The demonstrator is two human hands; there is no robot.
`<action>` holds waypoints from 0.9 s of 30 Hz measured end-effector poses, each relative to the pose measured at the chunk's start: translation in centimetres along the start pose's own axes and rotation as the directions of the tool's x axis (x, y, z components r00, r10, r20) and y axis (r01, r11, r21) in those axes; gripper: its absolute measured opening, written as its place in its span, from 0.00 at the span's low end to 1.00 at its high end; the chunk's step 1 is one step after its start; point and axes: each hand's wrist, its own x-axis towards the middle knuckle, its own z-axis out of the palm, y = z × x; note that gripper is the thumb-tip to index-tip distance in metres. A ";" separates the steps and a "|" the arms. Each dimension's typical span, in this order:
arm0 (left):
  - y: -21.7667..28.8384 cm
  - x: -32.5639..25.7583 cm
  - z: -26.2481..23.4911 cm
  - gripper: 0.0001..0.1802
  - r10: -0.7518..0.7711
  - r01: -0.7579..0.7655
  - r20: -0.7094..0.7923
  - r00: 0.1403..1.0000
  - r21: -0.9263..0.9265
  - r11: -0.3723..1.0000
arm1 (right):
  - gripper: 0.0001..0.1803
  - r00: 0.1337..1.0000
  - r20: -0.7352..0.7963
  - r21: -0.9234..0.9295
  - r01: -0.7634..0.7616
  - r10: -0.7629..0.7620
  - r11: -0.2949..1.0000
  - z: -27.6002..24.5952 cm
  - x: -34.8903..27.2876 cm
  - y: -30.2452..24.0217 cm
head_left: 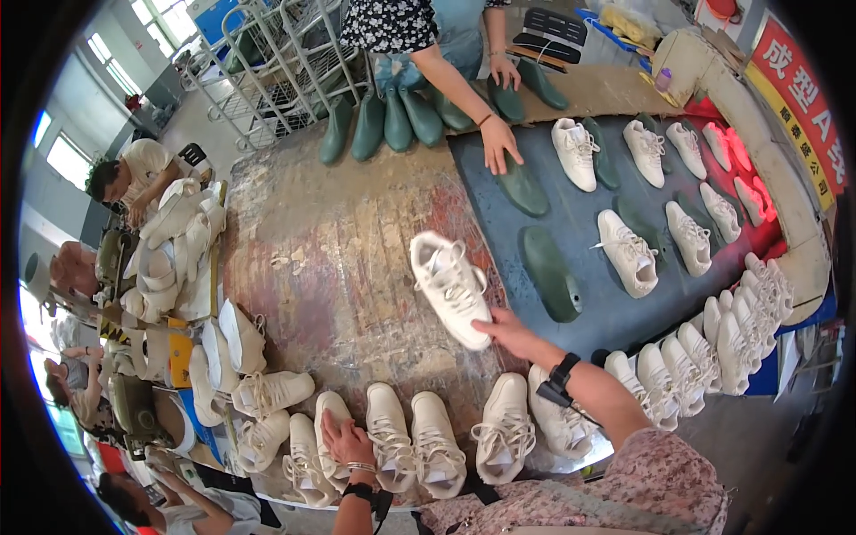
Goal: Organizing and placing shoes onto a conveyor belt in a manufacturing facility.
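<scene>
My right hand (508, 333) grips a white lace-up sneaker (448, 287) by its toe end, above the worn tabletop. The sneaker's collar points to the far left. My left hand (346, 443) rests on another white sneaker (333, 404) in the row along the near edge, its fingers spread over the upper. More white sneakers stand on both sides of it, among them one with loose laces (504, 428). On the dark belt right of the held sneaker lies a green shoe last (550, 272). Across the table, a co-worker's hand (501, 145) touches another green last (523, 189).
Paired sneakers and lasts (627, 252) sit on the belt (588, 321), which leads right into a red-lit machine opening. Several green lasts (399, 125) line the far edge by a metal rack (267, 80). Sneakers crowd the right side (731, 343). People work at left.
</scene>
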 end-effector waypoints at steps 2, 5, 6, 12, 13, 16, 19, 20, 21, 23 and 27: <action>-0.5 -0.2 -0.4 0.06 -0.012 0.012 0.002 1.000 0.012 1.000 | 0.28 0.996 -0.014 -0.020 0.084 -0.085 0.996 -1.5 1.6 -4.0; 0.0 -0.1 -0.6 0.06 -0.025 0.024 0.022 0.999 0.028 0.999 | 0.26 0.984 -0.127 -0.115 0.110 -0.124 0.987 -5.8 5.6 -9.7; 0.2 0.0 -0.6 0.06 -0.026 0.025 0.035 0.999 0.029 0.999 | 0.26 0.978 -0.160 -0.160 0.106 -0.132 0.981 -7.7 7.3 -11.0; 0.4 0.3 0.3 0.07 -0.002 0.000 0.065 0.998 0.035 0.999 | 0.24 0.983 -0.185 -0.164 -0.034 0.003 0.986 -16.4 15.0 -12.8; 0.0 0.3 0.1 0.07 -0.005 0.001 0.072 0.997 0.057 0.998 | 0.24 0.984 -0.175 -0.148 -0.042 0.016 0.988 -15.8 15.9 -12.4; 0.1 0.1 -0.2 0.07 -0.021 0.016 0.079 0.997 0.064 0.998 | 0.25 0.986 -0.168 0.014 0.002 0.000 1.000 -14.3 17.5 -12.2; 0.4 0.3 -0.4 0.07 -0.040 0.029 0.104 0.994 0.104 0.994 | 0.22 0.914 -0.405 -0.044 0.013 -0.030 0.999 -13.9 19.5 -10.9; 0.4 0.2 -0.1 0.07 -0.020 0.011 0.085 0.996 0.104 0.995 | 0.22 0.912 -0.409 -0.041 0.014 -0.030 0.999 -14.5 19.9 -10.6; 0.6 0.2 0.1 0.07 -0.016 0.007 0.086 0.996 0.103 0.995 | 0.22 0.865 -0.502 -0.030 -0.009 -0.007 0.999 -15.3 20.3 -10.7; 0.6 0.2 0.3 0.07 -0.029 0.023 0.080 0.996 0.078 0.997 | 0.21 0.814 -0.581 -0.020 -0.032 0.014 0.999 -15.7 21.0 -10.1; 0.8 0.8 0.3 0.06 -0.011 0.006 0.068 0.998 0.075 0.997 | 0.21 0.751 -0.660 0.073 0.049 0.011 0.996 -15.0 21.2 -9.9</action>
